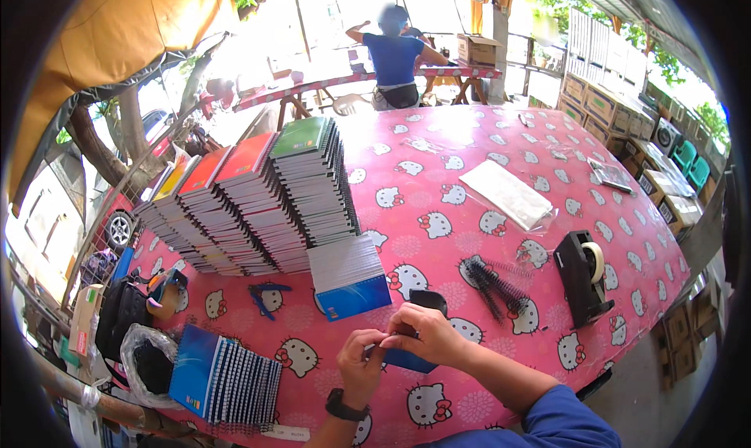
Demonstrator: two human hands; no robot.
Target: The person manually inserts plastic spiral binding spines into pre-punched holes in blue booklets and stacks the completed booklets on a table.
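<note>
My left hand (362, 363), with a dark watch on its wrist, and my right hand (424, 335) meet at the fingertips near the table's front edge. Both are closed in a pinch; whatever lies between the fingers is too small to make out. Below them shows a blue object (410, 361), mostly covered by my hands, and a black rounded piece (428, 299) just beyond. Ahead lies a stack of blue-covered notebooks (353, 295), its upper part showing white pages. Left of my hands, spiral notebooks with blue covers (195, 374) lie fanned in a row.
Tall stacks of spiral notebooks (305, 182) stand at the left. Blue-handled pliers (267, 299), loose black binding coils (497, 287), a tape dispenser (575, 280) and a white plastic-wrapped packet (507, 194) rest on the pink tablecloth (469, 401). A person (397, 57) is at a farther table.
</note>
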